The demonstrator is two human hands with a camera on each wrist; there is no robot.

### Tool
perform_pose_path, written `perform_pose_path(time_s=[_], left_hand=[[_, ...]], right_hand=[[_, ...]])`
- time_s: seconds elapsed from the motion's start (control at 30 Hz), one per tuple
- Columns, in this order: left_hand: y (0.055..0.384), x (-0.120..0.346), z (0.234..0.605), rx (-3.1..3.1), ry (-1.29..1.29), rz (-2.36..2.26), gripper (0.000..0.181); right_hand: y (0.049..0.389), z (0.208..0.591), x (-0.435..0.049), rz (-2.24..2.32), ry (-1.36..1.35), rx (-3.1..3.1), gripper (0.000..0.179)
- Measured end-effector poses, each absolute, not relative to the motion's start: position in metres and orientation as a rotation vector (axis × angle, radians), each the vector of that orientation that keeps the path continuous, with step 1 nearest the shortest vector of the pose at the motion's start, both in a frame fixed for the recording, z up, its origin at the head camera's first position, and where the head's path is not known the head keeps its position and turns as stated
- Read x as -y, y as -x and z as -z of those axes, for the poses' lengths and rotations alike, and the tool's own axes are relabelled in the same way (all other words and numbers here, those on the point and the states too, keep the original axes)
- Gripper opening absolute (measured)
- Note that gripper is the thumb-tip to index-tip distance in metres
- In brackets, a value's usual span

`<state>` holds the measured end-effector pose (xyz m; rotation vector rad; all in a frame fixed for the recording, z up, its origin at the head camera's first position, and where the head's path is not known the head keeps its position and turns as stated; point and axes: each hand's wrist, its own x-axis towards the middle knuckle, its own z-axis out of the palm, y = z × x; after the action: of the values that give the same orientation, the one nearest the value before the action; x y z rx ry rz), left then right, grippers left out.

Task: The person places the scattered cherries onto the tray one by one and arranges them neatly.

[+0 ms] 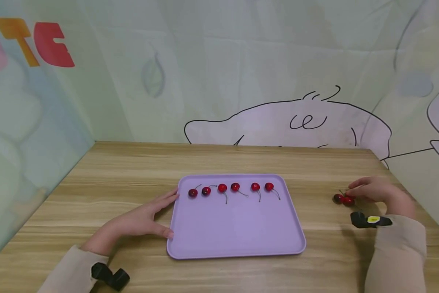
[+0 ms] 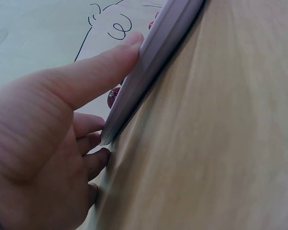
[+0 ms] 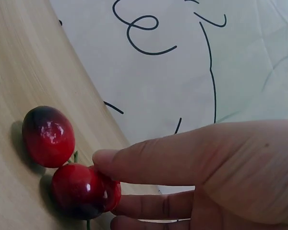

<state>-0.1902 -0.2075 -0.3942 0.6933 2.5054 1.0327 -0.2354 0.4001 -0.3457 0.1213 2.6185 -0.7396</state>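
A lilac tray (image 1: pixel 238 232) lies flat on the table, with several red cherries (image 1: pixel 222 188) in a row along its far side, their stems attached. At the tray's left edge rests my left hand (image 1: pixel 142 217), thumb and fingers spread along the rim (image 2: pixel 134 86). Off to the right, my right hand (image 1: pixel 375 191) is at a small group of cherries on the tabletop. In the right wrist view, its thumb and finger pinch a cherry (image 3: pixel 116 191) mostly hidden behind another cherry (image 3: pixel 77 189). A darker cherry (image 3: pixel 48 136) lies beside them.
The wooden table (image 1: pixel 139 162) reaches back to a printed cloth backdrop (image 1: pixel 219 73) with cartoon drawings. Another stretch of backdrop runs along the left side. Small black devices (image 1: pixel 111 276) are strapped at both wrists.
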Motion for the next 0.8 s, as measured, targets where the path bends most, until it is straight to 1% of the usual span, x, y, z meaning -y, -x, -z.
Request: perform_pose_path(time_s=[0.4,0.8], left_hand=[[0.1905,0.2083,0.3954,-2.502,-0.703,-1.046,0.103],[0.1907,0.2077,0.3946,-2.507,-0.711,-1.033,0.103]], right_hand=[[0.2364,0.3487,-0.3994,0.728,-0.085,-2.64,0.049],[0.2362,0.3443,-0.3978,0.752,-0.118,-2.673,0.05]])
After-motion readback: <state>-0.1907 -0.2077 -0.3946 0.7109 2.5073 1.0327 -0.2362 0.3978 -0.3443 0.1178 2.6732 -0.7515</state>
